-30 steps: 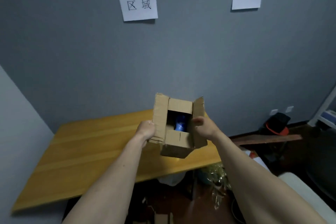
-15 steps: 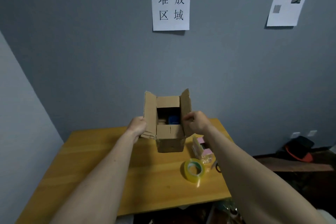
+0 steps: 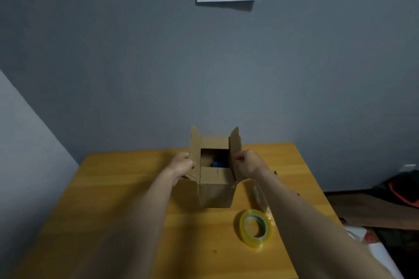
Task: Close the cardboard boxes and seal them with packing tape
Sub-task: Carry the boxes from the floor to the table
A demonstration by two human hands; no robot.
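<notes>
Closing step: box (image 3: 215,190) near table's (image 3: 118,206) far edge, left hand (image 3: 181,165) and right hand (image 3: 248,164) each gripping a raised side flap. Next, probably: fold both flaps flat, then fetch tape (image 3: 255,228) near right edge.

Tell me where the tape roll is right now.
In the head view the tape roll lies flat on the wooden table, near and to the right of the cardboard box, just left of the right forearm.
</notes>
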